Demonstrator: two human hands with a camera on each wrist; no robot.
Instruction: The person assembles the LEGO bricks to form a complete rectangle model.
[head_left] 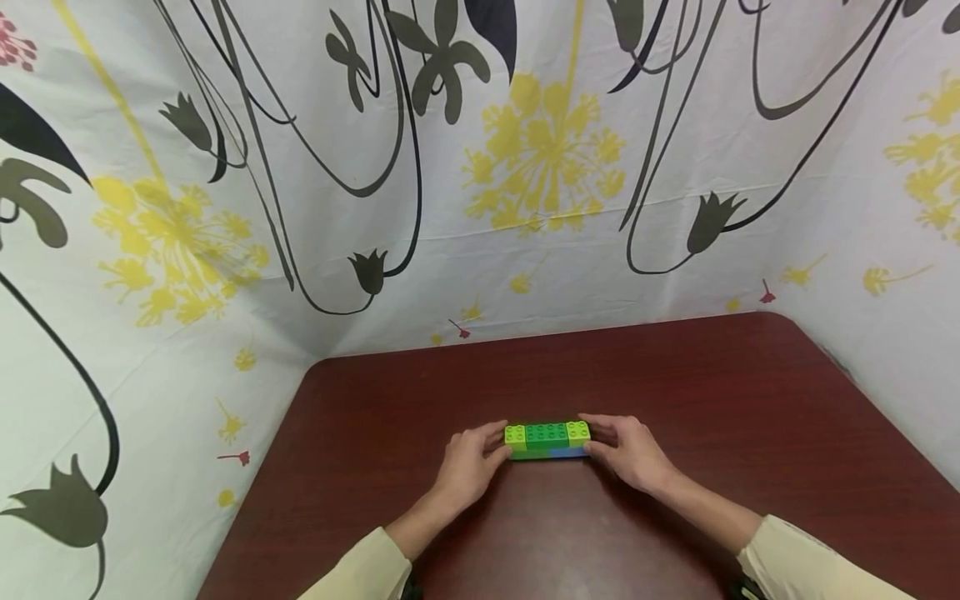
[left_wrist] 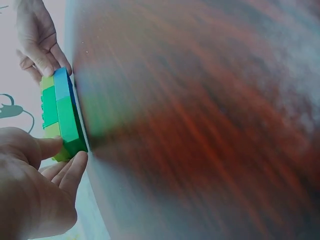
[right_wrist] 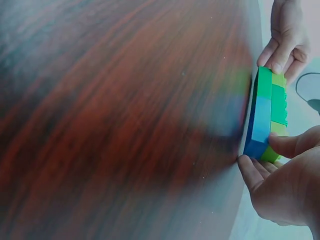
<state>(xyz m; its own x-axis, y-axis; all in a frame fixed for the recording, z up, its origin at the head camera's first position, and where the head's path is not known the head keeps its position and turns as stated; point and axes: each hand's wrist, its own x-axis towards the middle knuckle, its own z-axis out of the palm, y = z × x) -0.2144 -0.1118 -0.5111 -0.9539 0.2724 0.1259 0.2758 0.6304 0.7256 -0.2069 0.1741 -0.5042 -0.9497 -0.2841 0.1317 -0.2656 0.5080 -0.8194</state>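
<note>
A two-layer bar of toy building bricks lies across the middle of the table. Its top row has a green brick between two yellow-green bricks, studs facing up. Underneath, a green brick and a blue brick stand end to end. My left hand grips the left end, thumb on the near face and fingers at the end and behind. At the opposite end my right hand holds it likewise, its thumb against the near side. The far face of the bar is hidden.
The dark red wood-grain table has rounded far corners. A white cloth with yellow flowers and grey stems hangs behind it and along both sides. Pale sleeves cover both forearms.
</note>
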